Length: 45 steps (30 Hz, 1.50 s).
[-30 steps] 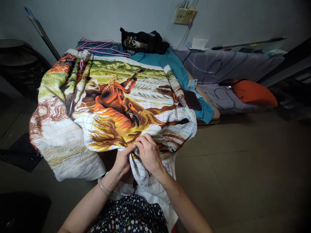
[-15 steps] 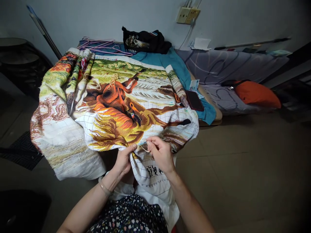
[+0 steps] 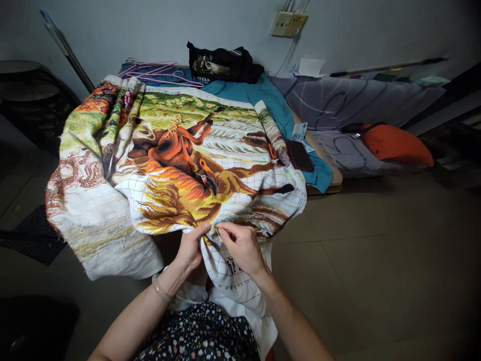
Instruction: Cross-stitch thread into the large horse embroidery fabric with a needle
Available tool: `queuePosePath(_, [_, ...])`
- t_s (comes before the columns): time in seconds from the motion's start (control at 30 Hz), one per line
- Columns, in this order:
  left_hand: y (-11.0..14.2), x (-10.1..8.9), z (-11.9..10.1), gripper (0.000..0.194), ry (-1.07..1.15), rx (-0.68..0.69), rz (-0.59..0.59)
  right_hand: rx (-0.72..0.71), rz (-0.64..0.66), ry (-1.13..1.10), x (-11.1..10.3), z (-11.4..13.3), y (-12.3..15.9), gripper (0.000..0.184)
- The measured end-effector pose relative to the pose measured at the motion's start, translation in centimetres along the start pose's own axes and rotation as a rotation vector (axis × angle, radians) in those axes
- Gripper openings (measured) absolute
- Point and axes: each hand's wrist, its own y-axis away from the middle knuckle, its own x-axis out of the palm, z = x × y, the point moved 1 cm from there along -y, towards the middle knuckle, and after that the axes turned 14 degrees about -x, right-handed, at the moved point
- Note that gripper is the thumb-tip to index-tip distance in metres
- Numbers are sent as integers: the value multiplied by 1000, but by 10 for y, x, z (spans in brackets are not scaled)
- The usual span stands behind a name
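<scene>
A large cross-stitch cloth (image 3: 176, 200), worked with brown, orange and green pictures over a printed grid, spreads in front of me and drapes over my lap. My left hand (image 3: 192, 245) grips its bunched near edge, thumb on top and the other fingers hidden beneath. Close to that thumb, my right hand (image 3: 240, 245) is closed in a pinch at the cloth's surface. Between its fingertips is a needle (image 3: 217, 229), very small and barely visible. Loose threads (image 3: 175, 124) lie in a small tangle farther up the cloth.
Beyond the cloth, a teal cover (image 3: 240, 93) carries pink hangers (image 3: 150, 67), a black bag (image 3: 225, 64) and a dark phone (image 3: 300, 155). To the right are an orange bag (image 3: 398, 145) and a grey patterned cushion (image 3: 319, 100). Stacked stools (image 3: 26, 95) stand left.
My right hand has moved left and slightly down, closer to the left thumb. The pale thread that stretched between the hands no longer shows. My left hand keeps its grip.
</scene>
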Motion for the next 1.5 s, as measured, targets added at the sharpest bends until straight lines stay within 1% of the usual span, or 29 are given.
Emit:
queuePosePath(0.17, [0, 0, 0, 29, -10, 7, 13, -73, 44, 48, 0, -2, -1, 24])
queuePosePath(0.3, [-1, 0, 0, 26, -15, -6, -5, -40, 55, 28, 2, -12, -1, 18])
queuePosePath(0.43, [-3, -1, -1, 25, -17, 11, -6, -80, 29, -15, 4, -18, -3, 19])
queuePosePath(0.67, [-3, -1, -3, 27, -12, -22, -1, -74, -16, 24, 8, -15, -4, 21])
queuePosePath(0.87, [-4, -1, -3, 23, 12, -38, -12, -120, 3, 54, 9, -9, -6, 21])
queuePosePath(0.97, [-3, -1, -3, 25, 5, -48, -13, -127, 30, 137, 11, -4, -6, 23])
queuePosePath(1.1, [-1, -2, 0, 24, -5, -17, -1, -141, 80, 347, 15, 8, -4, 23])
queuePosePath(1.23, [0, -6, 3, 27, -31, 41, 62, -175, 200, 579, 17, 22, -7, 15])
queuePosePath(1.27, [0, -7, 3, 28, -38, 48, 78, -173, 214, 634, 17, 25, -9, 13])
queuePosePath(1.33, [0, -9, 4, 31, -45, 56, 93, -171, 203, 719, 17, 28, -13, 12])
queuePosePath(1.4, [-1, -10, 4, 34, -47, 68, 85, -189, 193, 749, 19, 29, -16, 13])
queuePosePath(1.5, [-1, -11, 4, 35, -51, 82, 73, -196, 217, 736, 23, 27, -18, 15])
